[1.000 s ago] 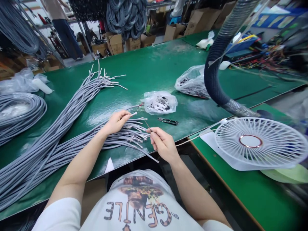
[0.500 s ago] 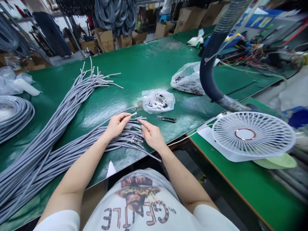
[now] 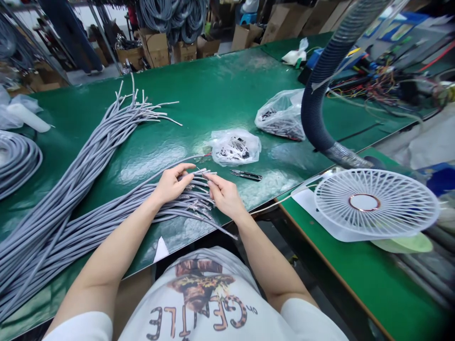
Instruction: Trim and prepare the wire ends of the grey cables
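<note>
My left hand (image 3: 173,182) is closed around the end of a grey cable, above a bundle of cut grey cables (image 3: 124,210). Close to it, my right hand (image 3: 223,193) pinches something thin at the cable's tip, perhaps a fine strand; it is too small to make out. Beneath both hands lie the stripped, frayed ends (image 3: 199,203) of the bundle. Beyond them a small clear bag (image 3: 235,148) holds white and black parts. A pair of thread snips (image 3: 246,175) lies just right of that bag, apart from my hands.
A second cable bundle (image 3: 106,137) crosses the green table (image 3: 213,90) on the left, near a cable coil (image 3: 17,163). To the right are a larger bag of parts (image 3: 280,116), a ribbed black hose (image 3: 316,102) and a white fan (image 3: 377,203). Cardboard boxes (image 3: 154,49) stand behind.
My left index finger has stretched further out over the cable end, and the held tip sits slightly lower. The view has shifted a little; the things on the table have stayed put.
</note>
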`<state>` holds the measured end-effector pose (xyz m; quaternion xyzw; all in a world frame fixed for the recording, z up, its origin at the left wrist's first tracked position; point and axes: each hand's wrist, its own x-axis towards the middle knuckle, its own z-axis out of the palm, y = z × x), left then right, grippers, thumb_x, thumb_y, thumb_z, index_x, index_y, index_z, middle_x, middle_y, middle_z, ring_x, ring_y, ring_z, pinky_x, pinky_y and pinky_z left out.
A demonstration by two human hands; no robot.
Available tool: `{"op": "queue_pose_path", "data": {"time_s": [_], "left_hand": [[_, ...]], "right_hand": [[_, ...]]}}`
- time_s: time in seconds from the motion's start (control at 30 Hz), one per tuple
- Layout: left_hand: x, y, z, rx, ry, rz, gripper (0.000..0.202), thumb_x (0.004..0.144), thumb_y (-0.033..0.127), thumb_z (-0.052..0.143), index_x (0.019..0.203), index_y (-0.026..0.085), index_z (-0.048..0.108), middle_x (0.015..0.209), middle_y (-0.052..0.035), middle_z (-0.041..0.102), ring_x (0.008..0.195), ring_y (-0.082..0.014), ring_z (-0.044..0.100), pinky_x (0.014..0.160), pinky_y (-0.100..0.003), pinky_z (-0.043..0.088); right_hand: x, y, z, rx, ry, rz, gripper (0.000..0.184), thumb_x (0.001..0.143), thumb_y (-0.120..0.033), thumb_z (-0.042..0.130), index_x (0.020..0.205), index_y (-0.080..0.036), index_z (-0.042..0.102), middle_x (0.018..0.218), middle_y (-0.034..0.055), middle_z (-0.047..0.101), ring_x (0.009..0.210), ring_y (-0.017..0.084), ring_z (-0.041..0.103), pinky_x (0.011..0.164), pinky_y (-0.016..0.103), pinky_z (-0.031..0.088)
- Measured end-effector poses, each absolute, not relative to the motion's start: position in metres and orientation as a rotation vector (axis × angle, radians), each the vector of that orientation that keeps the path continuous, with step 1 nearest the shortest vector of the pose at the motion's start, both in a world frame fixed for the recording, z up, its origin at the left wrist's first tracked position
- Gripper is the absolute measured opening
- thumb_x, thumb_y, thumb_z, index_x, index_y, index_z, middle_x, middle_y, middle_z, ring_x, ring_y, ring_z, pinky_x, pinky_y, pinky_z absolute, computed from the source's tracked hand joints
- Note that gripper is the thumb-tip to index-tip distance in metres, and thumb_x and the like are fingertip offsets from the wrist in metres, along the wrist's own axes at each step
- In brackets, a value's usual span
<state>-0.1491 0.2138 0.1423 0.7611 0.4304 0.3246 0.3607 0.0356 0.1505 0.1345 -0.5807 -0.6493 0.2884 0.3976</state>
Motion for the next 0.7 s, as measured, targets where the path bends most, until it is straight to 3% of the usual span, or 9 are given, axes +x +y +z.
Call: {"op": "queue_pose_path", "data": {"time_s": [0.07, 0.23, 0.7], "left_hand": [[-0.149, 0.214, 0.141, 2.021, 1.143, 0.822, 0.032, 0.085, 0.037, 0.053, 0.105, 0.014, 0.066, 0.070, -0.0013, 0.067, 0.057, -0.0122, 0.057, 0.059, -0.024, 0.044], [-0.146, 0.214, 0.141, 2.216, 1.245, 0.788, 0.028, 0.090, 0.033, 0.045, 0.097, 0.017, 0.066, 0.087, -0.0052, 0.072, 0.077, -0.0174, 0.064, 0.072, -0.027, 0.045], [-0.149, 0.217, 0.143, 2.041, 1.316, 0.935, 0.033, 0.093, 0.037, 0.039, 0.085, 0.017, 0.063, 0.070, -0.0016, 0.065, 0.066, -0.0151, 0.058, 0.064, -0.026, 0.039]], "right_hand": [[0.035, 0.153, 0.139, -1.507, -1.687, 0.673, 0.032, 0.090, -0.025, 0.044, 0.109, -0.017, 0.069, 0.067, 0.0029, 0.067, 0.064, 0.016, 0.063, 0.068, 0.026, 0.048], [0.026, 0.151, 0.153, -1.367, -1.744, 0.597, 0.028, 0.091, -0.027, 0.046, 0.102, -0.018, 0.070, 0.084, 0.0056, 0.072, 0.075, 0.016, 0.067, 0.073, 0.026, 0.050], [0.027, 0.154, 0.142, -1.486, -1.748, 0.541, 0.036, 0.092, -0.027, 0.041, 0.116, -0.020, 0.067, 0.088, 0.0057, 0.073, 0.088, 0.019, 0.069, 0.079, 0.028, 0.052]]}}
